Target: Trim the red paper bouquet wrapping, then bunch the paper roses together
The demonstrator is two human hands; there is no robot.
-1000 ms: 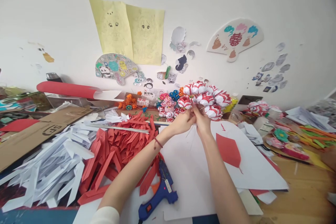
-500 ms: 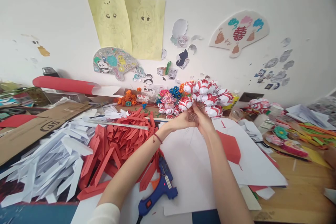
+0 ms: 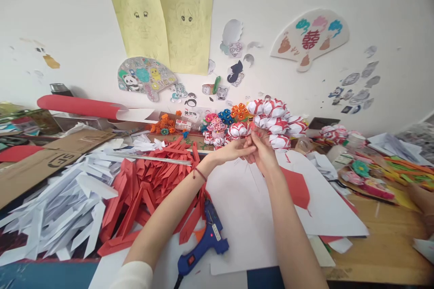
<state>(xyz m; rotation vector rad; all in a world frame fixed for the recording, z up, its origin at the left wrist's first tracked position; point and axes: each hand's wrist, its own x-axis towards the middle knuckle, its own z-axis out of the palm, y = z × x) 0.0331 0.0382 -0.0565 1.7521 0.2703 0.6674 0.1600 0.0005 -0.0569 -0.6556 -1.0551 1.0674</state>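
Both of my hands are raised together over the middle of the table, closed around the thin wire stems (image 3: pixel 250 172) of a bunch of red and white paper flowers (image 3: pixel 276 125). My left hand (image 3: pixel 235 151) grips the stems from the left, just under one flower head. Pressed against it, my right hand (image 3: pixel 263 151) pinches the same stems near the blooms. The wire ends poke out below my fingers. Beneath my forearms, a blue glue gun (image 3: pixel 206 239) with a small red light lies on white paper (image 3: pixel 240 216).
Folded white paper strips (image 3: pixel 64 207) and red ones (image 3: pixel 152 176) pile up on the left. Straight wires (image 3: pixel 152 159) lie across them. Small colourful flowers (image 3: pixel 224 122) stand at the back. Part of another person's hand (image 3: pixel 422 196) shows at the right edge.
The flower bunch has shifted slightly right and its heads have spread apart somewhat. My fingers have changed their hold on the stems. The whole view has tilted a little.
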